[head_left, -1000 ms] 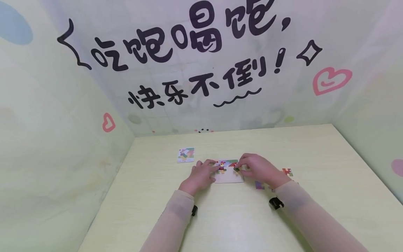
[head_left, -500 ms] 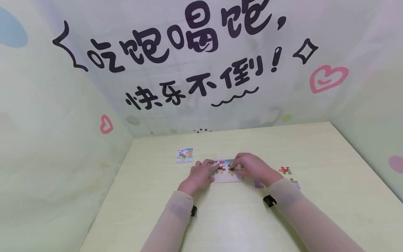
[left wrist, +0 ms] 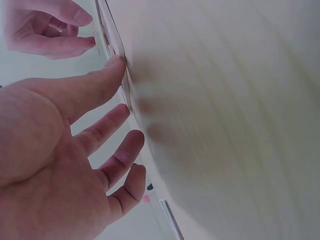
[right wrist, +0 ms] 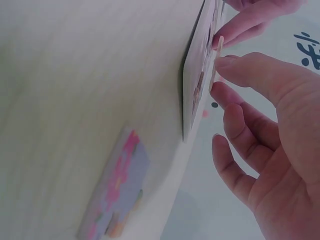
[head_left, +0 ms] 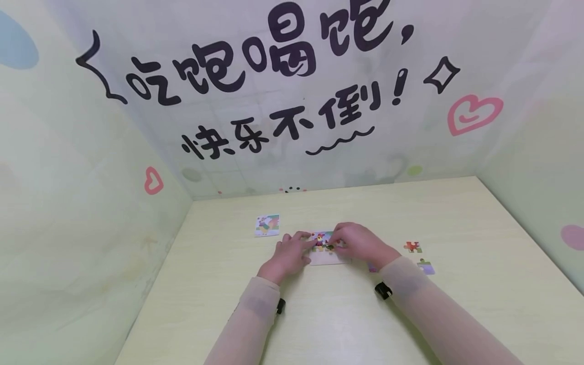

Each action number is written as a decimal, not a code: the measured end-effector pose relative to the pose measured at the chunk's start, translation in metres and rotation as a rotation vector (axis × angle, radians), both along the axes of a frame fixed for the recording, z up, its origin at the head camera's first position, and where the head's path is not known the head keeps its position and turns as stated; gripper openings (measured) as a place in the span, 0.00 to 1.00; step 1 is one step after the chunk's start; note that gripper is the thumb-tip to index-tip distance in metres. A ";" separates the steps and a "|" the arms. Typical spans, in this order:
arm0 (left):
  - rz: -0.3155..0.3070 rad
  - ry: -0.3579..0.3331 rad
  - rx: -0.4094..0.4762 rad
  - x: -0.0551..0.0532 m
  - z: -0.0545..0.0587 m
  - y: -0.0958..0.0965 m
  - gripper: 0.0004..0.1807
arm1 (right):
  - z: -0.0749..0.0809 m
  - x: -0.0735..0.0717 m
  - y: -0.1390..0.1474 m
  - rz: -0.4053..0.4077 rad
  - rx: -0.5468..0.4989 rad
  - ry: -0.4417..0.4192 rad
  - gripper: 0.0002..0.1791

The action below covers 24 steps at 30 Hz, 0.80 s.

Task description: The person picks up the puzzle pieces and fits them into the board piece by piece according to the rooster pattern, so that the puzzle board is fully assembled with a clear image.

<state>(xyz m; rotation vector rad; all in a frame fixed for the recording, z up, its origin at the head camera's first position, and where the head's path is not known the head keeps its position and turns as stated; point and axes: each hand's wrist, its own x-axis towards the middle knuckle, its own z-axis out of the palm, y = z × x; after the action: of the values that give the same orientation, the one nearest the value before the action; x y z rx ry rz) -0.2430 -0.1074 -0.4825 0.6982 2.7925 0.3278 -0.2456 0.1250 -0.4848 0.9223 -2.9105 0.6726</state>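
Note:
A small white puzzle board lies mid-table, with colourful pieces along its far half. My left hand rests at its left side: the index finger reaches onto the pieces, and the thumb touches the edge in the left wrist view. The other left fingers are loosely extended. Over the right part of the board, my right hand pinches a thin puzzle piece between thumb and index finger. That piece is tilted against the board in the right wrist view; its picture is mostly hidden.
Loose pieces lie right of the board: an orange one, a green and purple one, and a purple one partly behind my right wrist. A square picture card lies at the back left. Printed walls enclose the table.
My right hand has moved left across the board with the puzzle piece, uncovering loose pieces on the right. My left hand stays in place. The head view has shifted slightly.

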 end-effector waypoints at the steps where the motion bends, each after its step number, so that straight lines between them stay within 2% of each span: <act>1: 0.001 0.000 -0.001 0.000 0.000 0.000 0.32 | 0.000 0.000 -0.001 -0.004 0.009 -0.002 0.08; 10: -0.003 0.007 0.006 0.001 -0.001 0.000 0.31 | 0.000 -0.003 -0.005 0.009 0.067 0.015 0.08; 16: -0.010 0.016 0.013 0.000 -0.002 -0.001 0.31 | -0.001 -0.005 -0.007 0.026 0.054 0.046 0.08; 24: -0.012 0.013 -0.001 0.000 -0.002 -0.001 0.31 | -0.003 -0.006 -0.011 0.005 0.076 0.028 0.07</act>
<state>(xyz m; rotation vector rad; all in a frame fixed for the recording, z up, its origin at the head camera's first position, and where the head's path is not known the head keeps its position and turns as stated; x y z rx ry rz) -0.2433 -0.1084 -0.4840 0.7197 2.7995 0.3208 -0.2517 0.1140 -0.4875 0.9388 -2.9282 0.5486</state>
